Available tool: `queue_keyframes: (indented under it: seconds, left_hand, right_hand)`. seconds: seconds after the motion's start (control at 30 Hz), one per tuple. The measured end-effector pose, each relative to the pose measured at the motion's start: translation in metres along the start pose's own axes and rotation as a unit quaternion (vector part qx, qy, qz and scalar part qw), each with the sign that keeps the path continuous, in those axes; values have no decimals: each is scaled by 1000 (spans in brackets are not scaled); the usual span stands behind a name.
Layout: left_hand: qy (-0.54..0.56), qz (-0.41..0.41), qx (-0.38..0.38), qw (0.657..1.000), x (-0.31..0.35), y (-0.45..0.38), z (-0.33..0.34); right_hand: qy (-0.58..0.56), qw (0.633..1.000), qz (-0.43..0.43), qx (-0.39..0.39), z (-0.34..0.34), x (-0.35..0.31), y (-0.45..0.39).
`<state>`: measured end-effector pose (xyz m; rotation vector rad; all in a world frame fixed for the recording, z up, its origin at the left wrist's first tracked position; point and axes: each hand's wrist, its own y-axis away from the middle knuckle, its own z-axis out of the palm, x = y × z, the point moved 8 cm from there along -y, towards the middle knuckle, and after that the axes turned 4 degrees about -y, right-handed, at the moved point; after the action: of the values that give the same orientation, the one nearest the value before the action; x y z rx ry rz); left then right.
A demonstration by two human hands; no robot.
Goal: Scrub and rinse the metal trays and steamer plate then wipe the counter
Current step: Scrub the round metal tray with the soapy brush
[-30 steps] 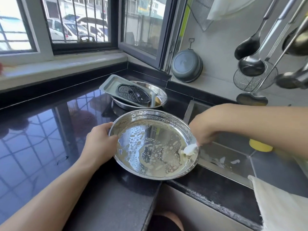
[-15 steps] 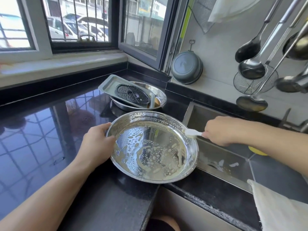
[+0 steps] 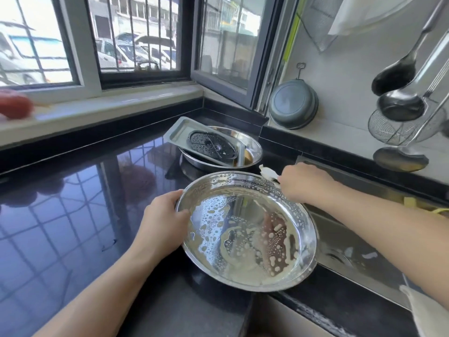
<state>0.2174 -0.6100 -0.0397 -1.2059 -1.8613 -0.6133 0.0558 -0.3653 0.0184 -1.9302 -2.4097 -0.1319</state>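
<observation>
The black desk (image 3: 73, 215) carries a soapy round metal tray (image 3: 245, 229) at its edge beside the sink (image 3: 352, 239), with a second round tray (image 3: 247, 147) behind it holding a tilted rectangular tray (image 3: 179, 132) and the dark steamer plate (image 3: 211, 144). The left hand (image 3: 161, 221), forearm extended, has its grip curled over the tray's left rim. The right hand (image 3: 301, 183), wrist bent over the far rim, has its grip closed around a white scrubber (image 3: 268, 173).
</observation>
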Motion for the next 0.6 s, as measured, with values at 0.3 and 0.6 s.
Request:
queue_keyframes:
  seconds: [0.3,0.6]
  left_hand:
    - [28,2,-4,1000,-1,1,-1]
    - [31,-4,-8,999,-5,-1,-3]
  right_hand:
    - [-22,999,-1,-34,7,-36,0]
    - [-78,980,-171,-58,19,-148,15]
